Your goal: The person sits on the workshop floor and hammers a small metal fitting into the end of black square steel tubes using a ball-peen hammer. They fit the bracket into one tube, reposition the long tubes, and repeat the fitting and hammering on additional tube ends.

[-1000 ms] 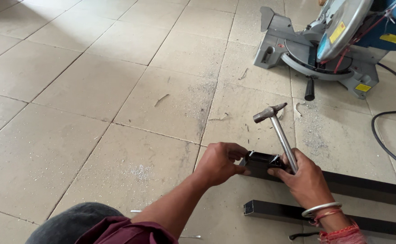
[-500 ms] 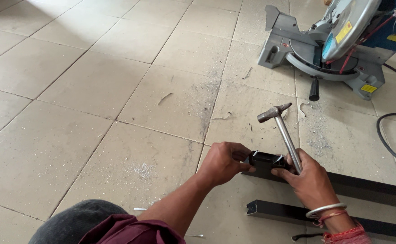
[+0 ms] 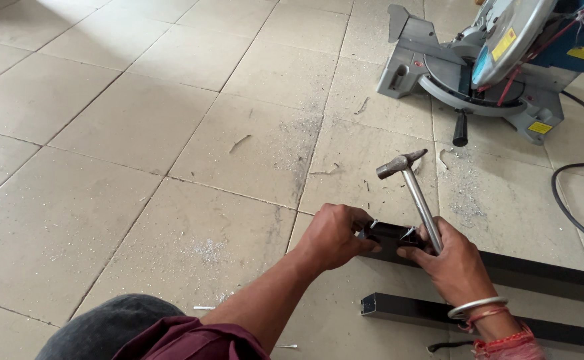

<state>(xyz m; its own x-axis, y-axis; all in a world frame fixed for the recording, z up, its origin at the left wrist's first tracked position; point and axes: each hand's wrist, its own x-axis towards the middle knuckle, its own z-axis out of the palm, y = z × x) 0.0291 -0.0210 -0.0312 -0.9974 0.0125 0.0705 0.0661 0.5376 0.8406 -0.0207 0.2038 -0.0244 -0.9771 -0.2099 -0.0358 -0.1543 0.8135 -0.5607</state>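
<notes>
I see the mitre saw (image 3: 499, 67) at upper right, the tube end (image 3: 389, 233) between my hands at centre, and a second tube (image 3: 425, 312) lying below it on the floor (image 3: 139, 133).

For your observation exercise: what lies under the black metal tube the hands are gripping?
Under the black tube is pale tiled floor with metal shavings. The left hand and right hand cover its end, hiding what lies there.

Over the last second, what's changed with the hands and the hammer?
Very little. The right hand keeps gripping the hammer, head up and tilted about as before. The left hand stays on the end of the black metal tube. The second tube and mitre saw stayed put.
</notes>
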